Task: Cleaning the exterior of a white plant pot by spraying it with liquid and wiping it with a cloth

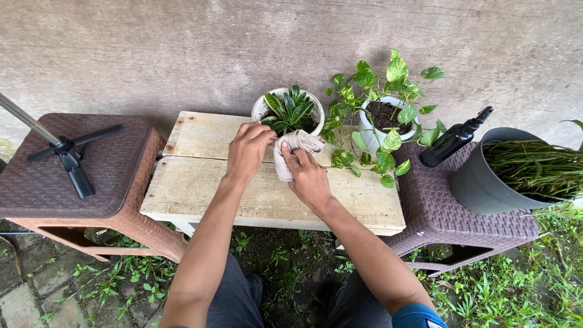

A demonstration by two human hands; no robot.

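Two hands meet at twelve o'clock on the pale wooden plank worktop (200, 182): left hand (248, 152) curled against the small white round pot (262, 107), right hand (308, 174) gripping a crumpled beige cloth (291, 149).

3 pots (486, 176), 2 stools (79, 176), 1 cloth (294, 152), 1 spray bottle (452, 140).

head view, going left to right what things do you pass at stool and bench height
brown stool with a tripod → wooden bench → left hand → cloth → trailing leafy plant in a white pot → black spray bottle → grey pot of grass-like plant
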